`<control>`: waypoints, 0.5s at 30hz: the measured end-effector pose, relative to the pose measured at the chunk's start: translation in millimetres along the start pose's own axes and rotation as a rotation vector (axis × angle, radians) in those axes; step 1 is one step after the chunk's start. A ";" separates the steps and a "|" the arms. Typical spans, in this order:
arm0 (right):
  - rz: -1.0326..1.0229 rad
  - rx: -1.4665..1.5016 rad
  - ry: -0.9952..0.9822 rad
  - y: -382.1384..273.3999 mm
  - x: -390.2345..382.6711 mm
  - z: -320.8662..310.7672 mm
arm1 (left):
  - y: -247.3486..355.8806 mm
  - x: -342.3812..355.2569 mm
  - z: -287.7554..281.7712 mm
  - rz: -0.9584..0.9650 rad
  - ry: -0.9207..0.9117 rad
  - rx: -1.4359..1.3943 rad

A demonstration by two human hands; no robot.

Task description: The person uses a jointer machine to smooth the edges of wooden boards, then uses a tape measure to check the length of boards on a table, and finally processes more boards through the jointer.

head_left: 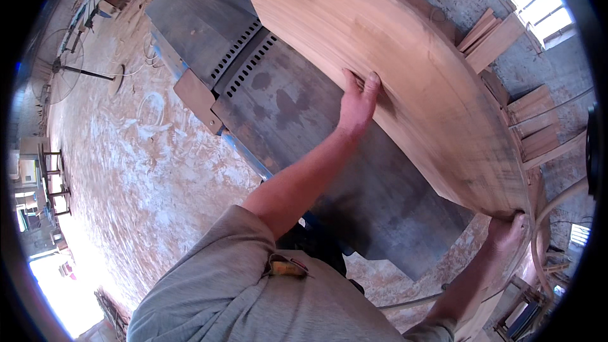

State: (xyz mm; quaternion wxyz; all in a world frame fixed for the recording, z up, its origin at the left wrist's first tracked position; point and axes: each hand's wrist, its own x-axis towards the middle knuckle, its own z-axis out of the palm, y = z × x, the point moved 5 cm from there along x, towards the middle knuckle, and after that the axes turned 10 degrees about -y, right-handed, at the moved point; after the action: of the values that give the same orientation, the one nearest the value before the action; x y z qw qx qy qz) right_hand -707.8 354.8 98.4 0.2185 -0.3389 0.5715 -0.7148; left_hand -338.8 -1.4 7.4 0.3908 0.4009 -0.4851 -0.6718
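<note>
A broad pale wooden board [405,69] runs along the right side of the dark metal machine table [380,177], its straight edge against the tabletop and its curved edge farther out to the right. Over the middle of the table, the left hand [359,104] presses on the board near that straight edge — two digits show slightly parted, and I cannot tell whether the rest wrap anything. Just beyond the table's near right corner, the right hand [503,234] is curled closed on the board's near end; its fingers are mostly hidden. Rows of slots [252,66] cross the table toward its far end. Dusty floor [158,171] spreads left of the table, with a round fan [57,63] well apart; timber pieces [496,41] lean to its right, past the board.
</note>
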 end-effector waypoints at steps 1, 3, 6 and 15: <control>0.007 -0.003 -0.020 0.7 4.4 19.4 | 7.7 4.2 -8.7 0.011 -0.001 -0.017; 0.045 0.128 -0.081 6.0 11.5 51.1 | -5.1 27.1 -29.8 0.060 0.053 0.024; 0.068 0.150 -0.082 8.9 18.8 83.4 | 7.6 42.5 -55.7 0.038 0.033 0.006; 0.086 0.053 -0.256 21.0 37.3 198.2 | 47.1 91.4 -141.8 0.053 0.055 -0.046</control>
State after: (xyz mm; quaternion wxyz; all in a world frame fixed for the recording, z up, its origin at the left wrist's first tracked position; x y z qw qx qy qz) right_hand -589.0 190.9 110.1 0.3291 -0.3964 0.5337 -0.6706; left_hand -236.3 -143.5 8.7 0.4307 0.3969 -0.4690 -0.6611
